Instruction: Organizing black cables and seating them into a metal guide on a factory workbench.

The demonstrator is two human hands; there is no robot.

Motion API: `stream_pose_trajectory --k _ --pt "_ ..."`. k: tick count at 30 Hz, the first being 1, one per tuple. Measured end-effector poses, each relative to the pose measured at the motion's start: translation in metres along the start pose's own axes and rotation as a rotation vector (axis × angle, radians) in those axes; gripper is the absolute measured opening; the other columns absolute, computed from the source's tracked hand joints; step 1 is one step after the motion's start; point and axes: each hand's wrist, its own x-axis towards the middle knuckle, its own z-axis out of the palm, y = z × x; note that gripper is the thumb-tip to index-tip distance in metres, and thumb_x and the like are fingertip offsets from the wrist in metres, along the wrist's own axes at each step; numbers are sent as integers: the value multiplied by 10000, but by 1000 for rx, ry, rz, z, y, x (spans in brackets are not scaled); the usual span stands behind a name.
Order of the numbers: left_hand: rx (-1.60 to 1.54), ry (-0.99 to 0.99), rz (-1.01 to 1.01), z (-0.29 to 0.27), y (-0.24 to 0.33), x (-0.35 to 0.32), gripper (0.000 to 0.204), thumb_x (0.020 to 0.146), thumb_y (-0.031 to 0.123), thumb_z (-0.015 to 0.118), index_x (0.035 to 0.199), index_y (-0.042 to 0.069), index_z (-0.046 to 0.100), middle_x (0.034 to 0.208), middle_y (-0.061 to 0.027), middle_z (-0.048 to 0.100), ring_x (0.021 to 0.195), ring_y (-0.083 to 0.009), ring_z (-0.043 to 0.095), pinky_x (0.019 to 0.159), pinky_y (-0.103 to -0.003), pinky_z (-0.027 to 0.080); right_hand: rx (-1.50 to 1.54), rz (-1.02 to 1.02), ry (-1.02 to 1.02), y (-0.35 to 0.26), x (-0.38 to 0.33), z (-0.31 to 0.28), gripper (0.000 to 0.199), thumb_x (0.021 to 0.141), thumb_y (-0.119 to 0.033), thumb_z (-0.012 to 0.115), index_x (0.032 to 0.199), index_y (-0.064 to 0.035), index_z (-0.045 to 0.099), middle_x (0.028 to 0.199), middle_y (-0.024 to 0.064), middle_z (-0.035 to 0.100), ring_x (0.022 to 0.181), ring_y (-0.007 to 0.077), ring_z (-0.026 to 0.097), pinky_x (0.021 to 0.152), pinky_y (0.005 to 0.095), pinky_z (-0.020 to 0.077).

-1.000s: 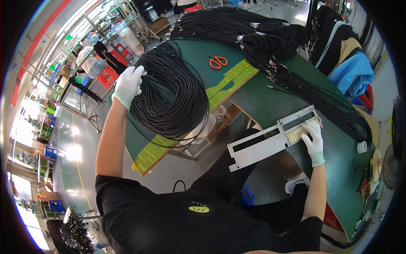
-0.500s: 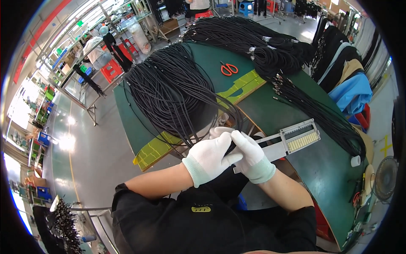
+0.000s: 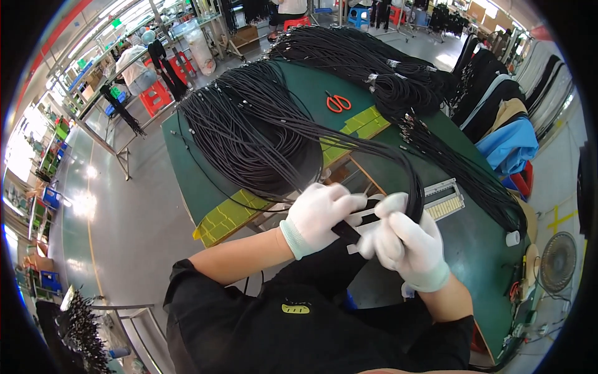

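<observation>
Both my hands wear white gloves and are closed, close together at the table's near edge. My left hand (image 3: 319, 215) grips a bundle of black cables (image 3: 346, 232), whose dark section shows between the two hands. To its right, my right hand (image 3: 408, 243) is partly smeared by motion. Its fingers are curled round the same bundle, and the cable loop (image 3: 411, 177) arches over and runs down behind it. These strands lead back to a large coiled heap of black cables (image 3: 243, 131) on the green table (image 3: 311, 81). The cable ends inside the gloves are hidden.
A metal frame with pale yellow strips (image 3: 442, 206) lies just behind my right hand. Red-handled scissors (image 3: 338, 103) lie farther back. More black cables (image 3: 361, 56) cover the far side, and another bunch (image 3: 467, 168) stretches along the right. A fan (image 3: 558, 262) stands at the right.
My right hand has moved right and slightly toward me, away from the left. The cable strands now swing out in a wide arch to the right, and the dark bundle shows between the gloves.
</observation>
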Motion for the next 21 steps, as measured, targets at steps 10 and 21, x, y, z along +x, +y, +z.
stream_pose_trajectory --k 10,21 --pt "378 -168 -37 13 -80 52 806 638 0 709 1395 154 479 992 -32 661 1128 -234 594 1163 -554 233 -39 155 -236 -73 -69 -28 298 929 -50 505 1133 168 520 505 61 485 371 122 435 378 285 386" --pt "857 -6 -124 -150 -173 68 392 705 95 738 1062 247 685 959 16 690 1071 -209 620 1121 -494 313 68 -240 120 -106 -150 -211 353 1103 -212 283 1238 49 478 622 -57 340 400 33 270 374 235 225"
